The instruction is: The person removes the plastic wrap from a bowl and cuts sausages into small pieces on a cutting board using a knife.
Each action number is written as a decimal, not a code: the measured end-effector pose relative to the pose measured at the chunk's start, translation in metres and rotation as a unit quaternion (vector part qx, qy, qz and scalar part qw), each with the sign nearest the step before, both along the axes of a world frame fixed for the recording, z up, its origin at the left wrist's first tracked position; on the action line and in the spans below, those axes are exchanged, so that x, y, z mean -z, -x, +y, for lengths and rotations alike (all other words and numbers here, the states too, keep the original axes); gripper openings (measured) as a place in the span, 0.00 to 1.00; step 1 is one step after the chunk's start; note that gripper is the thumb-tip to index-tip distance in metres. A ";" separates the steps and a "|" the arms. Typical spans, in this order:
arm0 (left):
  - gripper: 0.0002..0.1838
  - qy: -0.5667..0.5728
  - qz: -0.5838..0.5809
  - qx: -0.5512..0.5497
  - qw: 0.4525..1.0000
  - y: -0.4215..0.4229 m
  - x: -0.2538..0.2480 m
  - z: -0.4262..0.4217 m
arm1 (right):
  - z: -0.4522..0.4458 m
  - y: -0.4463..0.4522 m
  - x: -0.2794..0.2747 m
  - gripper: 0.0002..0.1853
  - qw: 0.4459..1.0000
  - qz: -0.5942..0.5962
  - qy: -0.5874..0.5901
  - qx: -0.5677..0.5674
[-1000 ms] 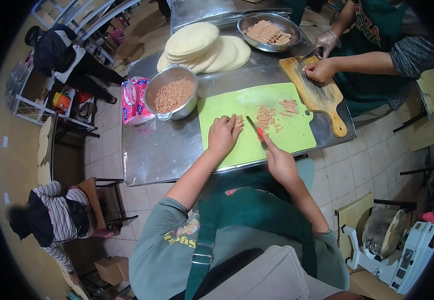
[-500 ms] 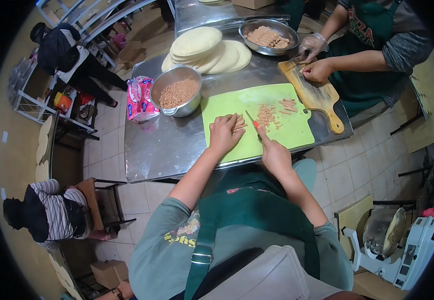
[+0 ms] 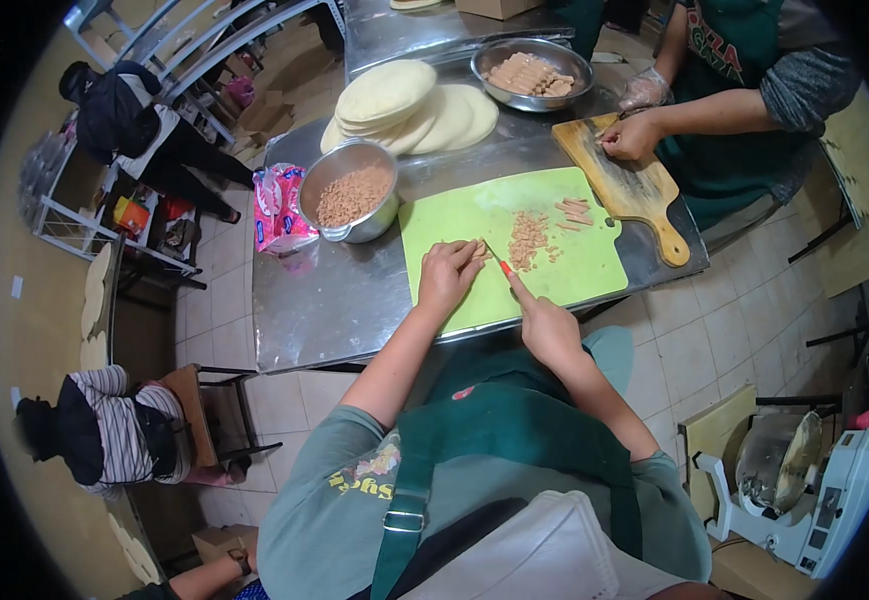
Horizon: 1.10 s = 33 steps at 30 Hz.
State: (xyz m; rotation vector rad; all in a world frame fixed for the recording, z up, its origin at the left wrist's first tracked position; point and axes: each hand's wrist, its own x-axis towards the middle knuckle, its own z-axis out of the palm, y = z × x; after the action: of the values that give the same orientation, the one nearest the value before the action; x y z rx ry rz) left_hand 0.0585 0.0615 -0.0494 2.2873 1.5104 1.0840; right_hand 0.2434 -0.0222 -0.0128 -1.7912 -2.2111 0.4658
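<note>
My left hand [image 3: 447,276] presses a small bunch of sausage strips [image 3: 479,251] onto the green cutting board [image 3: 434,222], fingers curled over them. In my right hand [image 3: 551,328] is a small knife [image 3: 505,267] with a red handle. Its blade lies against the bunch beside my left fingertips. Diced sausage [image 3: 528,240] is spread over the board to the right of the blade, with several uncut sausage strips [image 3: 574,212] farther right. Left of the board stands a metal pot [image 3: 380,222] with diced sausage in it.
Flat round dough bases [image 3: 384,95] are stacked behind the pot, near a pink-and-white packet [image 3: 279,210]. A steel bowl [image 3: 514,98] of sausages stands at the back. On the right, a co-worker's hands [image 3: 634,135] are at a wooden board [image 3: 644,195]. Other people are at left.
My right hand has brought the knife left, against the bunch under my left hand. The co-worker's gloved hand has drawn back from the wooden board. The view has shifted slightly.
</note>
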 end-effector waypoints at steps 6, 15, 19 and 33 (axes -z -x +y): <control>0.17 0.000 -0.031 0.005 1.000 -0.002 -0.007 -0.004 | 0.000 0.006 -0.008 0.33 0.999 0.031 -0.016 0.035; 0.14 -0.020 -0.023 0.000 1.000 -0.003 -0.005 -0.002 | -0.002 0.022 -0.002 0.34 0.998 -0.005 -0.061 0.032; 0.12 -0.029 -0.036 0.018 0.999 -0.004 0.001 0.001 | -0.008 0.026 0.007 0.34 0.996 0.008 -0.078 0.041; 0.08 -0.047 -0.039 -0.008 0.998 -0.013 0.001 0.000 | -0.015 0.029 -0.001 0.37 0.997 0.029 -0.025 0.061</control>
State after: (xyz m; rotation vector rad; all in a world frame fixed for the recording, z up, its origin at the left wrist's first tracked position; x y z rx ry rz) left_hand 0.0711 0.0615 -0.0509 2.2669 1.4808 1.2587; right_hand 0.2146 -0.0374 -0.0121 -1.8502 -2.0434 0.4273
